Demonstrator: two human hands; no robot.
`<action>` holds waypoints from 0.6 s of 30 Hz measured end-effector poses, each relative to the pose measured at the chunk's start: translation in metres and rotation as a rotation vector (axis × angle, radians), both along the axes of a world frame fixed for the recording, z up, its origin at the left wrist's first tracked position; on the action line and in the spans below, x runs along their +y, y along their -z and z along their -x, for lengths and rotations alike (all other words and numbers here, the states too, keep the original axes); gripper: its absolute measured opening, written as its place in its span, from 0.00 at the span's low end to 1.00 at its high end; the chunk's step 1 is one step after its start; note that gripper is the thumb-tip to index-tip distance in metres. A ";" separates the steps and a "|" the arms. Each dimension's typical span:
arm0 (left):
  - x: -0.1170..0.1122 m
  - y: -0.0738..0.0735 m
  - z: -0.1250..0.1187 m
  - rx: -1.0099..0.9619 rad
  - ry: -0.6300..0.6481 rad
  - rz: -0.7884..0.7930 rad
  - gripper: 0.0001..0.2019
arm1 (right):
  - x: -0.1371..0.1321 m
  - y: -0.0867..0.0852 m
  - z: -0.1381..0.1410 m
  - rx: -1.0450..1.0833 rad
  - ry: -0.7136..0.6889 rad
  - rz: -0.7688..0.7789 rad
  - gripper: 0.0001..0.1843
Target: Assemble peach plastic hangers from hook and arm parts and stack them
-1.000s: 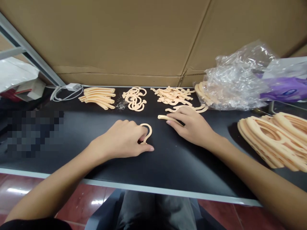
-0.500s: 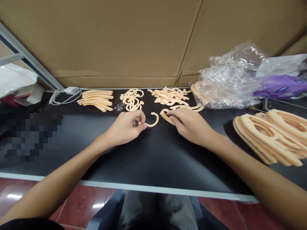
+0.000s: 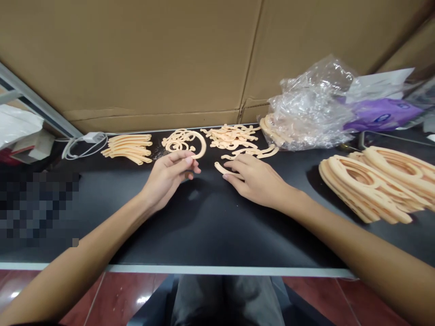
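Note:
Between its thumb and fingers, my left hand pinches a pale hook-shaped piece, its curve turned up and to the right. My right hand is closed around a slim curved strip; one end with a small hole sticks out to the left, the rest lies under the fingers. Just beyond my left hand is a small heap of similar curled pieces. Behind my right hand lie a pile of wavy pieces and a few longer curved ones.
A row of slim strips lies at the left beside a white cable. Clear plastic bags and a purple packet stand at the back right. Stacked oval-holed panels sit on the right of the black table. Cardboard forms the back.
My left hand has lifted the hook piece and turned it, its fingers less curled. My right hand has drawn the strip slightly nearer and left. The view has shifted a little.

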State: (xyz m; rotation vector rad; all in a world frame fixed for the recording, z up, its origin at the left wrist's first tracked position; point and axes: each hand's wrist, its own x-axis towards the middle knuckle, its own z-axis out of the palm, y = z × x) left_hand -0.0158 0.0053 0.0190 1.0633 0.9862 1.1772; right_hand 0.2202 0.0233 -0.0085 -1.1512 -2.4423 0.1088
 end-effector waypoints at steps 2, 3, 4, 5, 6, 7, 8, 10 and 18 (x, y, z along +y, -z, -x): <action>0.000 -0.002 -0.002 -0.073 -0.027 -0.006 0.10 | 0.001 0.001 -0.001 -0.001 0.016 -0.005 0.13; 0.000 -0.002 -0.002 -0.084 -0.055 -0.020 0.11 | 0.002 0.002 -0.001 0.005 0.003 -0.010 0.13; 0.000 -0.003 -0.002 -0.083 -0.088 -0.037 0.11 | 0.002 0.002 -0.001 0.018 -0.021 -0.021 0.13; -0.001 -0.004 -0.002 -0.077 -0.124 -0.055 0.11 | 0.002 0.002 -0.002 0.034 -0.044 -0.036 0.13; -0.001 -0.004 -0.002 -0.071 -0.153 -0.068 0.11 | 0.002 0.002 -0.002 0.048 -0.060 -0.054 0.12; -0.001 -0.004 -0.001 -0.069 -0.167 -0.077 0.11 | 0.002 0.002 -0.002 0.058 -0.068 -0.072 0.11; 0.000 -0.004 -0.001 -0.074 -0.169 -0.083 0.11 | 0.002 0.001 -0.002 0.061 -0.075 -0.086 0.10; 0.000 -0.004 -0.001 -0.093 -0.144 -0.088 0.11 | 0.001 0.000 -0.001 0.061 -0.081 -0.099 0.09; -0.003 -0.003 -0.006 -0.040 -0.002 0.000 0.10 | -0.002 -0.006 0.000 0.060 -0.108 -0.067 0.11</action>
